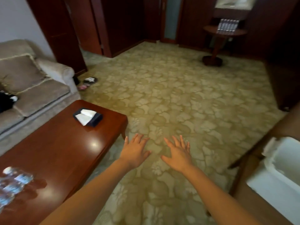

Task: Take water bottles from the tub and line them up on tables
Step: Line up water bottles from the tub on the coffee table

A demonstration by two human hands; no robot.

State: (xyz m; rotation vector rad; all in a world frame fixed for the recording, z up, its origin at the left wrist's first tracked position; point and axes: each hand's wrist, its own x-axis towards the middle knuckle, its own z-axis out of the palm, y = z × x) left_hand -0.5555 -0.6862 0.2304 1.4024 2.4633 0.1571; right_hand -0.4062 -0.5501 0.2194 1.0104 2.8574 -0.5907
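- The fingers (pixel 138 139) of the left hand (pixel 134 154) are straight and spread wide, palm down, holding nothing.
- The fingers (pixel 176 141) of the right hand (pixel 179 157) are likewise fanned out and straight, thumb pointing left, holding nothing.
- Both hands hover side by side, apart from each other, above a patterned beige carpet (pixel 178 95), with two bare forearms reaching in from the near edge.
- Left of the hands stands a glossy reddish-brown coffee table (pixel 65 143); the left hand is just beyond its right edge and does not touch it.
- A cluster of water bottles (pixel 14 182), blurred, stands on the near left part of that table, partly cut off by the frame.
- A dark tissue box (pixel 88 117) with a white tissue pulled up sits on the table's far end.
- At the near right, a white tub (pixel 279 176) is partly out of frame; what it holds cannot be made out.
- Far right, a row of bottles (pixel 228 25) stands shoulder to shoulder on a round pedestal table (pixel 209 29) against dark wood panelling.
- On the left, a beige sofa (pixel 32 88) runs behind the coffee table, with a black-and-white item (pixel 6 100) on its seat.
- Slippers (pixel 90 80) lie on the carpet just past the sofa's far arm.
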